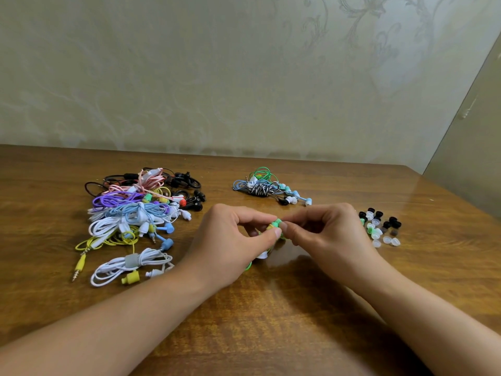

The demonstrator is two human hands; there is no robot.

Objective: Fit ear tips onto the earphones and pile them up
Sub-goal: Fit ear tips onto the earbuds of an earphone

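Observation:
My left hand (238,240) pinches a green earphone (272,227) between thumb and fingers at the table's middle; its green cable (248,266) trails under the palm. My right hand (322,232) pinches a green ear tip (278,222) against the earphone's end. The two hands meet fingertip to fingertip. A big tangle of coloured earphones (135,221) lies at the left. A smaller pile of earphones (267,187) sits behind the hands. Loose ear tips (381,227), black, clear and green, lie scattered at the right.
The wooden table (271,321) runs to a wall at the back and a corner at the right. A yellow jack plug (78,267) sticks out from the left tangle towards the front edge.

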